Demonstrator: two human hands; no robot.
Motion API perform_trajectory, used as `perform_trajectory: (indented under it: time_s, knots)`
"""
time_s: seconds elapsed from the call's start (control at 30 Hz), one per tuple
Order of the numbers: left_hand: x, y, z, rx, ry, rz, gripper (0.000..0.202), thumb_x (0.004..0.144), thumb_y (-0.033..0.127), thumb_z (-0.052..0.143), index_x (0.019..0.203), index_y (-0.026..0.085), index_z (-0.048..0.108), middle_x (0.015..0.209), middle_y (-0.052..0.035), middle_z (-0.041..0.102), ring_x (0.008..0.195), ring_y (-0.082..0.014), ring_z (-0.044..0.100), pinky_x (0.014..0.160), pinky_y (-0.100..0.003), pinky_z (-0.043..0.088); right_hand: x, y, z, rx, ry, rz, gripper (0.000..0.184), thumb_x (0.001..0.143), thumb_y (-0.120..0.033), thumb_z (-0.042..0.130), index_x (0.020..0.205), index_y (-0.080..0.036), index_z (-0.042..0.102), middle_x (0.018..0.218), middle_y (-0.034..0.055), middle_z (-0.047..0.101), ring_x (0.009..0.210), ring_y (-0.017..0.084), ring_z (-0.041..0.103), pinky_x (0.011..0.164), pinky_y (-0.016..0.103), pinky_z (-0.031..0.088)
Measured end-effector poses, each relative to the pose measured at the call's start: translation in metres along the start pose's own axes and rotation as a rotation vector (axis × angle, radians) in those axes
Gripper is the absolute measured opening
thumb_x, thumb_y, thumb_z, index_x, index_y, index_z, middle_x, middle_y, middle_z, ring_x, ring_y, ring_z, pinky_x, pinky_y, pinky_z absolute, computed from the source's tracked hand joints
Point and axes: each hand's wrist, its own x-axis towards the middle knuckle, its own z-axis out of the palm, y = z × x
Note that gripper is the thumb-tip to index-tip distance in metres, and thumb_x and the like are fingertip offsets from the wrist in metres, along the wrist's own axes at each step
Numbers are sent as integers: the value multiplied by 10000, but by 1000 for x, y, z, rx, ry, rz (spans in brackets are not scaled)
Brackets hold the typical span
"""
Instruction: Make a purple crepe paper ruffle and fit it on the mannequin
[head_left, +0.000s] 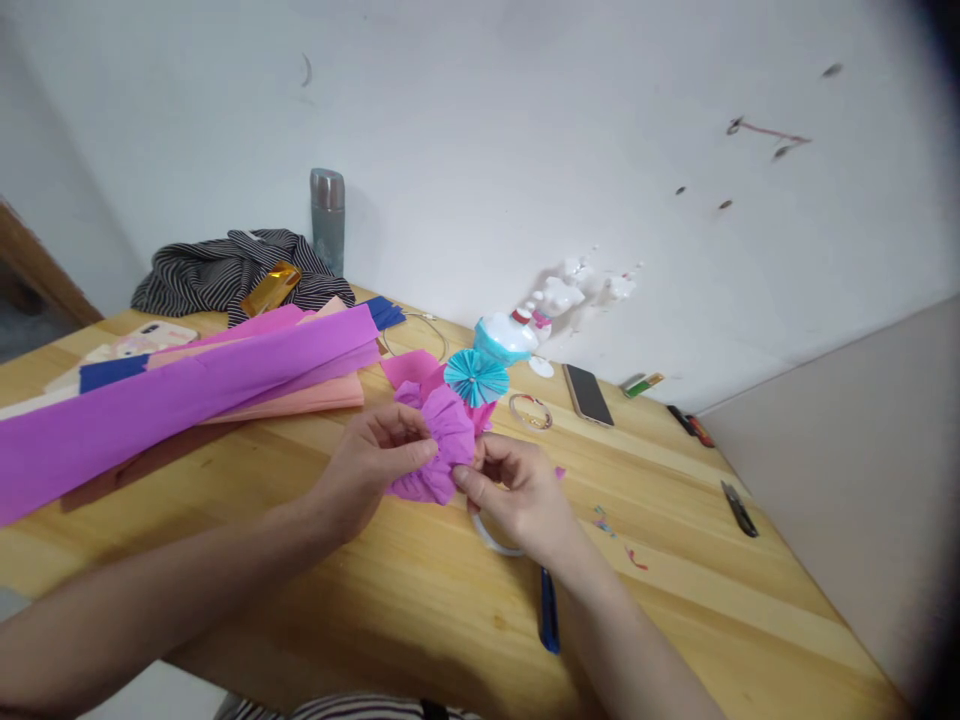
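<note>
A ruffled purple crepe paper flower [450,430] is held between both hands above the wooden table. My left hand [379,455] pinches its left part, thumb laid near the gathered middle. On the right edge, my right hand [514,485] grips the paper between thumb and fingers. Just behind the flower is a pleated blue paper rosette [477,378], with pink paper [411,368] around it. A white ring [495,537], perhaps a roll of tape, lies partly hidden under my right hand. Near my right wrist rests a dark blue-handled tool [549,610].
Long purple crepe paper [187,385] covers the table's left side. Behind it are a striped cloth [217,265] and a thermos [328,220]. A white and blue figurine [504,338] stands by the wall. To the right lie a phone [589,394] and a utility knife [740,510].
</note>
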Motion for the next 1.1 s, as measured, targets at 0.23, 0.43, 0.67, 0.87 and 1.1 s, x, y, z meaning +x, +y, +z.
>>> perform_trajectory:
  time_s: [0.23, 0.43, 0.67, 0.87, 1.1]
  knots:
    - [1, 1, 1, -27, -27, -12, 231, 528, 135, 837, 682, 132, 665, 620, 16, 652, 545, -72, 544, 530, -182, 424, -3, -9, -9, -144, 78, -186, 248, 820, -275, 572, 596, -192, 505, 514, -42, 455, 480, 94, 400, 478, 231, 322]
    - [0, 2, 3, -21, -9, 1, 225, 527, 115, 827, 683, 134, 667, 630, 15, 658, 563, -80, 559, 531, -184, 431, -3, -11, -7, -73, 128, -201, 156, 780, -265, 638, 662, -182, 580, 529, -28, 530, 481, 98, 471, 487, 224, 384]
    - [-1, 4, 4, -9, 2, 29, 214, 538, 111, 826, 679, 140, 667, 650, 11, 665, 588, -89, 579, 536, -188, 434, -2, -16, -12, 196, 36, 20, 316, 720, -462, 737, 762, -188, 585, 558, -17, 567, 485, 128, 543, 481, 244, 428]
    - [-4, 3, 4, 15, 9, 58, 208, 550, 94, 807, 705, 143, 678, 664, 6, 680, 619, -102, 602, 582, -200, 470, -4, -9, -1, 78, 34, -16, 262, 735, -354, 691, 637, -190, 512, 569, -33, 491, 507, 99, 433, 494, 239, 351]
    - [-5, 2, 4, 36, 28, 83, 173, 572, 81, 788, 680, 146, 669, 630, 22, 664, 604, -87, 586, 599, -193, 471, -5, -3, 3, 91, 27, 55, 241, 741, -319, 637, 603, -201, 479, 497, -42, 485, 447, 95, 431, 447, 227, 321]
